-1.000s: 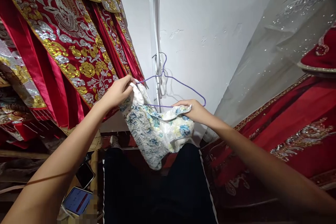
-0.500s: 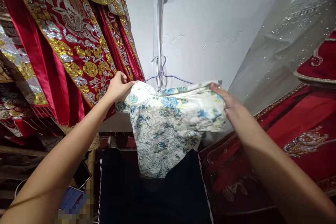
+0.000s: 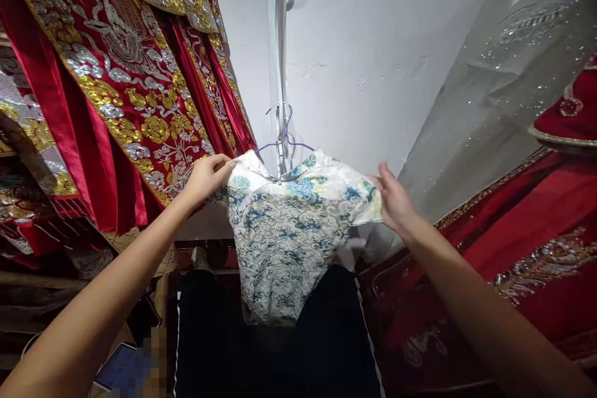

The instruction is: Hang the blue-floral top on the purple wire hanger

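Floral garment (image 3: 289, 230) on hanger (image 3: 284, 137); left hand (image 3: 205, 177) pinches shoulder, right hand (image 3: 394, 202) open beside

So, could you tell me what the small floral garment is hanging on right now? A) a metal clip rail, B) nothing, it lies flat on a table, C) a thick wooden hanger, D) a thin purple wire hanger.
D: the thin purple wire hanger shows its hook and shoulders just above the collar of the floral garment, while the left hand pinches one shoulder and the right hand is at the other.
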